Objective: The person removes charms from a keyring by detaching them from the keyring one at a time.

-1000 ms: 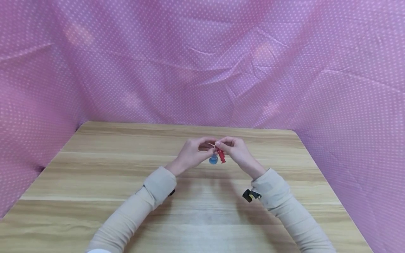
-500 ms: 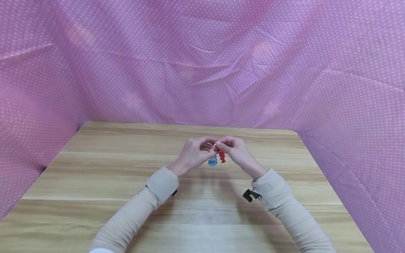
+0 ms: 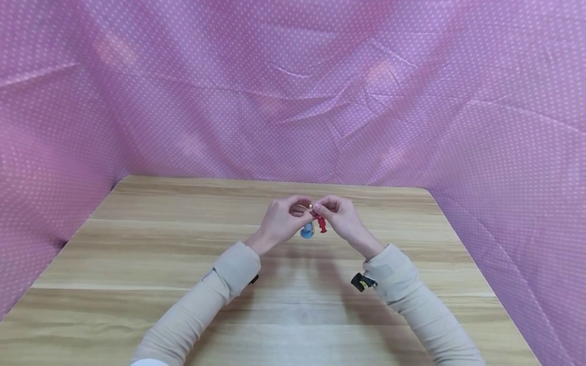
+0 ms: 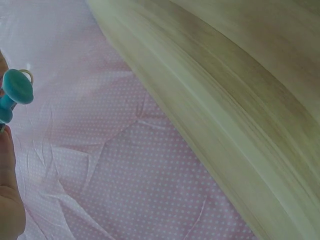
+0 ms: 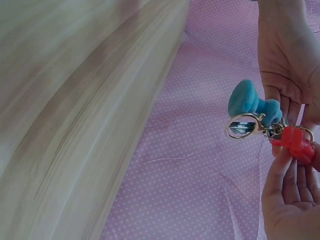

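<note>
Above the table, my two hands meet over a keychain. My left hand [image 3: 280, 223] pinches its gold key ring [image 3: 311, 206] between thumb and fingers. Under those fingers hangs a blue rubbery charm [image 3: 306, 232] with a flared round end, which the left wrist view shows as a teal disc [image 4: 19, 87] on a stem. My right hand [image 3: 344, 218] pinches at the top of a small red charm [image 3: 322, 224]. In the right wrist view a gold clasp [image 5: 255, 116] and short chain [image 5: 272, 131] lie between the blue and red pieces; fingers partly hide the join.
A wood-grain table [image 3: 160, 254] spreads below both hands. Pink dotted cloth [image 3: 293, 101] walls it in at the back and sides. A small black wrist camera [image 3: 363, 282] sits by the right sleeve.
Both hands have risen very slightly, and the left forearm has shifted a little right. The blue charm has swung slightly left, and the gold ring shows more clearly between the fingers.
</note>
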A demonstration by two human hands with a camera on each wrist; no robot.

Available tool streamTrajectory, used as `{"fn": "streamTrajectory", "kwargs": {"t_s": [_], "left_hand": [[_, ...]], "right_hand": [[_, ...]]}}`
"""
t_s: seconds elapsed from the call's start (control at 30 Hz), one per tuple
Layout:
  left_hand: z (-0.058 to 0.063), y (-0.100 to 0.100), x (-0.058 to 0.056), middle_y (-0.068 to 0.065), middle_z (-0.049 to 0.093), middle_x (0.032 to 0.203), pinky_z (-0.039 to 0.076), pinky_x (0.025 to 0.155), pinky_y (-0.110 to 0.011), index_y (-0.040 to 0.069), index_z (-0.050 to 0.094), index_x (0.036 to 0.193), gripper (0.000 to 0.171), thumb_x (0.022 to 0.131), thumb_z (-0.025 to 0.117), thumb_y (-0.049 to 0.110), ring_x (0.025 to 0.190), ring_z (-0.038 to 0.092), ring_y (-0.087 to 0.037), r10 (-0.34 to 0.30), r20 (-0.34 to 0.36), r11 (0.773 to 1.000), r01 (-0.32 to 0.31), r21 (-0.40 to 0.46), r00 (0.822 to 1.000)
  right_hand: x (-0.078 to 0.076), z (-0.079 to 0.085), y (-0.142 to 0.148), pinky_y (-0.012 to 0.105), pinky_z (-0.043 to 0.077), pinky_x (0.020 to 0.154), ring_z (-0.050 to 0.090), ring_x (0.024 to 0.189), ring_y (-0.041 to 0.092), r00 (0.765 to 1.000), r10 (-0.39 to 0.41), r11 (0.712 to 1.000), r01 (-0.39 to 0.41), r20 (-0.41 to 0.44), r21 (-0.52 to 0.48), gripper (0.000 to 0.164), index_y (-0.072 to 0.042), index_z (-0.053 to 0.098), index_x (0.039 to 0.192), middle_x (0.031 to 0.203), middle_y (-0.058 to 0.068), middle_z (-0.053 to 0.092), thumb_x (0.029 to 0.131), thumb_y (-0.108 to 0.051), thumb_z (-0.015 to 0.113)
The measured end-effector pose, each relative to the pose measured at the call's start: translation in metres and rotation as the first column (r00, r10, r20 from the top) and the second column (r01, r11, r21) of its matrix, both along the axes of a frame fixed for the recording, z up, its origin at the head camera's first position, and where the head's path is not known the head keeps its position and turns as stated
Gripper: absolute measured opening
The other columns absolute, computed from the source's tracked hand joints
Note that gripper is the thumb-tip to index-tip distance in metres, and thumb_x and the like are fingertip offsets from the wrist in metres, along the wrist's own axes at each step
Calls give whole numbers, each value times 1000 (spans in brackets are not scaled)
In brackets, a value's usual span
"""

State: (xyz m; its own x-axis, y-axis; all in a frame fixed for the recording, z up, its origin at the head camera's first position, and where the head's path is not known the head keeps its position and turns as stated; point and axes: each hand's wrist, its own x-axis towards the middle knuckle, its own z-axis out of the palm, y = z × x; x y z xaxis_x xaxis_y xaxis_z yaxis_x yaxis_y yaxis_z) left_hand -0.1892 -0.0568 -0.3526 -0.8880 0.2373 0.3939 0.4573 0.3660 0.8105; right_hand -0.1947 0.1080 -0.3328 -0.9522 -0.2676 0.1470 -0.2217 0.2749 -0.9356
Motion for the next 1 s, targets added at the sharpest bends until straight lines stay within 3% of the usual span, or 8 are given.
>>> {"fn": "streamTrajectory", "kwargs": {"t_s": [0.37,0.47,0.63,0.7,0.9,1.0], "left_hand": [[-1,2,1,-10,69,98,55,70,-17,2,64,107,29,80,63,13,81,68,-14,28,18,1000,-28,6,999],[-1,1,1,-7,69,100,56,72,-20,5,63,109,31,79,62,15,83,68,-14,41,74,999,-42,14,996],[-1,-1,0,-4,68,104,56,75,-24,11,63,111,32,80,62,20,88,67,-13,50,152,999,-52,10,987],[-2,-2,-1,-4,67,105,56,76,-24,12,62,112,32,82,61,20,89,67,-13,41,141,999,-40,-5,989],[-4,-5,0,-4,63,105,54,81,-24,8,62,111,28,85,60,20,94,65,-17,-6,98,1000,9,-30,995],[-7,-7,1,-4,64,104,54,80,-22,6,63,107,24,86,63,19,93,65,-17,-22,81,999,26,-40,996]], "right_hand": [[1,-4,-1,18,50,58,60,64,6,994,0,999,4,-110,37,12,7,63,90,79,17,67,88,-4,58],[9,2,-2,18,48,50,57,59,6,985,22,997,-8,-173,81,11,7,63,88,72,15,65,87,-2,59],[9,0,-1,21,47,45,57,56,15,971,52,991,-21,-232,135,9,4,64,87,68,16,63,87,-3,59],[3,-8,1,21,47,44,57,55,16,973,63,991,-35,-221,128,9,2,65,87,70,16,64,87,-5,59],[3,-8,5,23,48,46,57,56,14,973,72,981,-29,-219,192,9,0,63,87,77,14,66,89,-7,59],[4,-10,6,24,54,56,61,67,15,964,69,965,1,-258,262,7,-3,64,88,81,10,67,88,-9,59]]}}
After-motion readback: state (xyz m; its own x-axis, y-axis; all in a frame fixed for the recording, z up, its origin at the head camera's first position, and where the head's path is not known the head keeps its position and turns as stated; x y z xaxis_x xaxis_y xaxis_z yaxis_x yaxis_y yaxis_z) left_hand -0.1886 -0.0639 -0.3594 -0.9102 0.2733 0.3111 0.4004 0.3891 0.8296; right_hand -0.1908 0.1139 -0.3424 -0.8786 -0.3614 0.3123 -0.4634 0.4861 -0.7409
